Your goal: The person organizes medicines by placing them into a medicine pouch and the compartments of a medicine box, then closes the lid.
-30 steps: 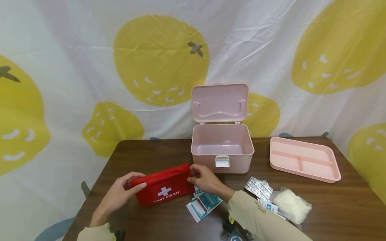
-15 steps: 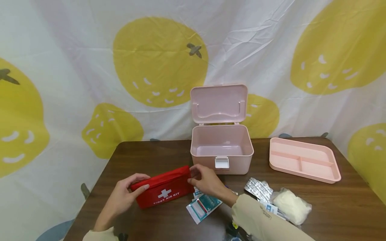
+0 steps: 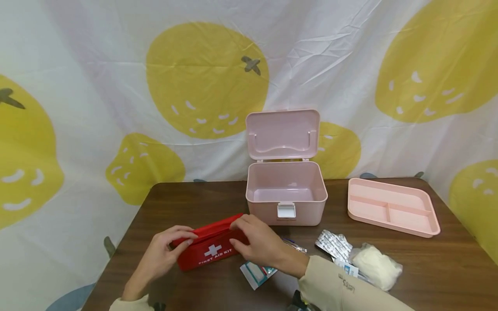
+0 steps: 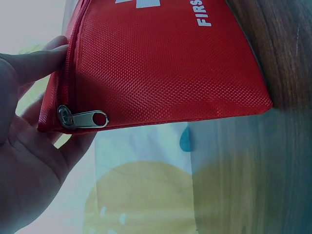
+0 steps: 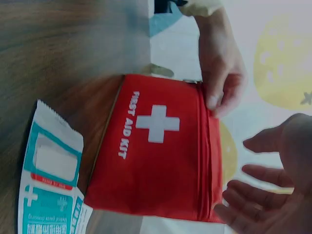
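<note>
Pouch (image 4: pixel 170 73): rough woven cloth. Zip pull (image 4: pixel 85 119): shiny metal. Box (image 3: pixel 309 213), tray (image 3: pixel 400 193): smooth plastic. Table (image 3: pixel 186 199): wood-grained. Backdrop (image 3: pixel 323 52): creased cloth.

Bkgd: wht cloth (image 3: pixel 311 90) w/ lg yellow fruit prints (image 3: pixel 208 82), wht dashes (image 3: pixel 190 104) & grey-grn stems (image 3: pixel 251 65); creases (image 3: pixel 330 56) upper rt of ctr. In front, dk brn wood-grain tabletop (image 3: pixel 206 198), rounded back corners, back edge near cloth. Light soft, fairly even in head view.

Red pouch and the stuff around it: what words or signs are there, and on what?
"FIRST AID KIT": red pouch.
White cross: red pouch.
White cross: teal packet; small print too blurred.
Right sleeve: lettering, too unclear.
Blue-and-white packet: print too small to read.
</note>
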Demonstrator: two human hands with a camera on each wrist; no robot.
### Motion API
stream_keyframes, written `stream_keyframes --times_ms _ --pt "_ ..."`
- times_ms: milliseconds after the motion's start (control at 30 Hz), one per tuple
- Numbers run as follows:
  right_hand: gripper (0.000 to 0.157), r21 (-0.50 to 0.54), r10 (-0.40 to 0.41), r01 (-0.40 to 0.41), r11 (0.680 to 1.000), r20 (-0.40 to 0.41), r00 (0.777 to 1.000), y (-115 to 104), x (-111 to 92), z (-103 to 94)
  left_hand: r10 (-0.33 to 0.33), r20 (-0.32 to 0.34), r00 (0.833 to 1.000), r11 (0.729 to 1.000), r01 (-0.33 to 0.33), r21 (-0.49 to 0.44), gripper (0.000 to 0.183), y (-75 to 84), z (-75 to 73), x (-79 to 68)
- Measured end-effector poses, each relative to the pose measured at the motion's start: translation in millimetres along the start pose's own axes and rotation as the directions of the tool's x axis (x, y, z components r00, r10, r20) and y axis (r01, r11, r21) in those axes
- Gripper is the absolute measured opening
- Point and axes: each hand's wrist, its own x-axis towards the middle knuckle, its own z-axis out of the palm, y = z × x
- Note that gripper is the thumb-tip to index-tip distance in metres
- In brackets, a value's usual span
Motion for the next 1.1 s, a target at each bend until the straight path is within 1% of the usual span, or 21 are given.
stream_keyframes --times_ms 67,133,233,300,433,533,600,833,967,1033,1100 --pt "0.025 -0.045 -0.093 0.094 0.995 0.02 0.995 -2.3 2.6 4.4 0.013 0.007 1.0 1.0 -0.013 0.002 0.026 0.5 -0.2 0.3" --pt "0.024 -0.085 -0.172 0.174 0.981 0.032 0.985 -3.6 5.8 8.7 0.021 0.018 1.0 1.0 -0.021 0.002 0.026 1.2 -0.6 0.9" --pt "0.026 -0.149 -0.252 0.257 0.955 0.053 0.966 -4.0 10.0 14.7 0.03 0.033 0.999 1.0 -0.03 -0.001 0.026 1.8 -0.9 1.8" --pt "0.029 -0.206 -0.277 0.289 0.935 0.082 0.957 -4.9 11.6 17.1 0.037 0.039 0.999 0.999 -0.037 -0.002 0.026 2.1 -1.0 2.1" --pt "0.035 -0.307 -0.268 0.307 0.901 0.162 0.95 -8.1 12.4 20.3 0.048 0.046 0.998 0.999 -0.048 -0.004 0.025 1.9 -1.4 1.6" --pt "0.037 -0.339 -0.243 0.301 0.891 0.204 0.948 -11.2 12.6 21.6 0.045 0.05 0.998 0.999 -0.045 -0.001 0.025 2.3 -2.4 0.7" --pt "0.038 -0.348 -0.234 0.298 0.889 0.214 0.948 -12.6 12.3 22.6 0.041 0.054 0.998 0.999 -0.042 0.005 0.025 3.1 -3.2 0.2" --pt "0.035 -0.355 -0.222 0.288 0.89 0.214 0.951 -13.9 11.0 26.5 0.033 0.052 0.998 0.999 -0.034 0.022 0.025 7.1 -5.2 -1.0" --pt "0.031 -0.387 -0.222 0.295 0.874 0.222 0.95 -14.5 9.8 29.0 0.043 0.065 0.997 0.996 -0.047 0.07 0.026 10.0 -4.6 -1.5" --pt "0.028 -0.398 -0.223 0.301 0.866 0.231 0.947 -15.6 9.0 29.2 0.03 0.085 0.996 0.994 -0.039 0.104 0.025 12.2 -3.9 -1.4" --pt "0.025 -0.402 -0.224 0.307 0.863 0.24 0.945 -17.0 8.2 29.1 0.004 0.1 0.995 0.989 -0.019 0.147 0.023 14.6 -3.4 -1.1"
